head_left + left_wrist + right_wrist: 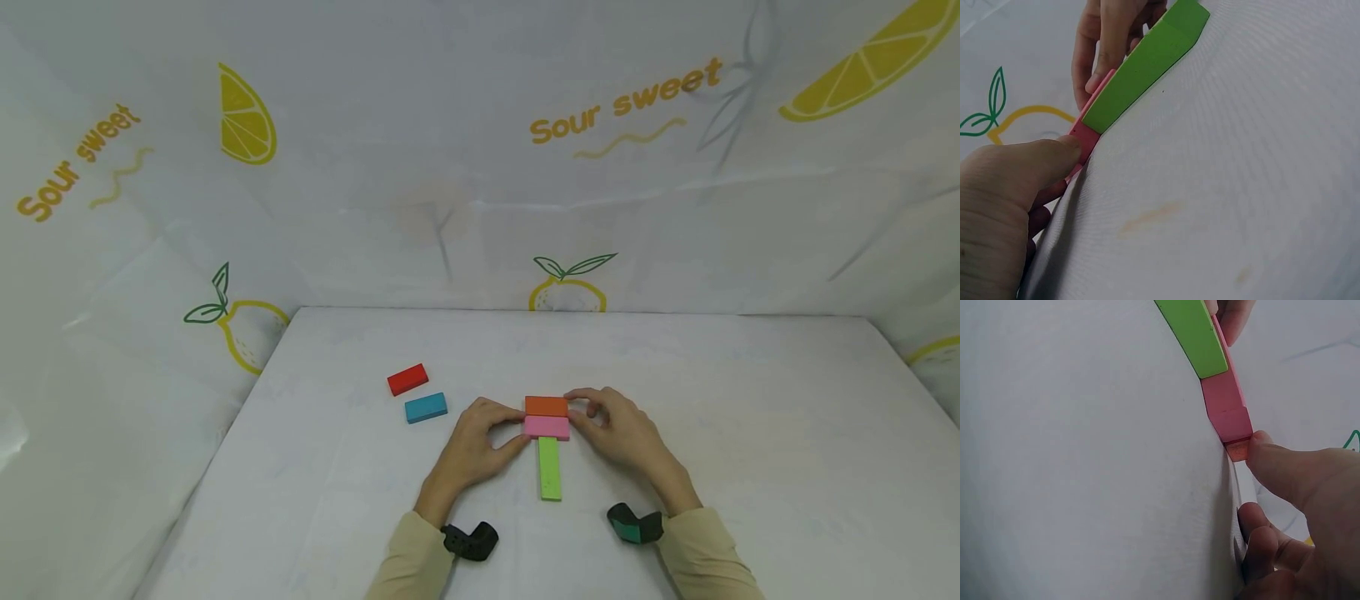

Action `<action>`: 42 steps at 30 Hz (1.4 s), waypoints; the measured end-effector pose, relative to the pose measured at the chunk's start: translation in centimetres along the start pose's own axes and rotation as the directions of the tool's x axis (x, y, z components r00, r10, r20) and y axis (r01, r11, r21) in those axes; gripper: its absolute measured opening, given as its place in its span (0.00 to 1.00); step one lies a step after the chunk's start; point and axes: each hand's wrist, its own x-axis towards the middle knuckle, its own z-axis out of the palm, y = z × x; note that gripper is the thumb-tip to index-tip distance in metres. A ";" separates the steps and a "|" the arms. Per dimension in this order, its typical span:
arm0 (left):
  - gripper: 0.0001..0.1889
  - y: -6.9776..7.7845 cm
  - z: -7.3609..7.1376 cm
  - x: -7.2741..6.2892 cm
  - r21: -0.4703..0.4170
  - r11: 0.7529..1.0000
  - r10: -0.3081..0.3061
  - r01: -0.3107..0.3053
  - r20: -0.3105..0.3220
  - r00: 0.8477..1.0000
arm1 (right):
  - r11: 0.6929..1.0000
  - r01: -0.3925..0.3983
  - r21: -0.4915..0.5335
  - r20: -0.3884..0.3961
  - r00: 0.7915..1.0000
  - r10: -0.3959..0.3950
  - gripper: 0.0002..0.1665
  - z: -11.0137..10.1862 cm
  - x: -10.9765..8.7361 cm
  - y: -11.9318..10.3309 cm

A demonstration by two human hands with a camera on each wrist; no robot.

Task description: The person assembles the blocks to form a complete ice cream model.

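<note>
In the head view, an orange block point(547, 406) lies flat against the far long side of a pink block point(547, 427). A green block point(550, 469) runs lengthwise toward me from the middle of the pink block's near side. My left hand point(480, 442) holds the pink block's left end, thumb at its near corner and index finger at its far corner. My right hand point(621, 431) grips the orange block's right end between thumb and index finger. In the right wrist view, the right thumb point(1279, 465) touches the end of the orange block point(1239, 450).
A red block point(408, 379) and a blue block point(426, 407) lie apart on the white tabletop point(300, 500), left of my left hand. Behind the table hangs a white sheet point(390, 167) printed with lemons and lettering. A dark band with a camera sits at each wrist.
</note>
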 end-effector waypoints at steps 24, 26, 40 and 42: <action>0.15 -0.1 -0.1 0.0 0.001 1.000 0.025 -0.025 -0.022 0.999 | 0.999 0.030 0.015 0.025 0.999 -0.030 0.21 -0.2 0.0 0.1; 0.15 -0.1 -0.1 0.0 0.005 1.000 0.023 -0.023 -0.021 1.000 | 1.000 0.028 0.015 0.026 0.999 -0.028 0.21 -0.2 0.0 0.1; 0.19 0.0 -2.7 0.0 -0.028 0.992 -0.120 0.121 0.025 0.992 | 1.000 0.013 0.003 0.039 0.999 -0.013 0.21 -0.2 -0.1 0.0; 0.19 -0.2 -3.5 -0.2 -0.022 0.991 -0.134 0.134 0.020 0.991 | 1.000 0.018 0.006 0.040 0.999 -0.018 0.21 -0.2 -0.1 0.0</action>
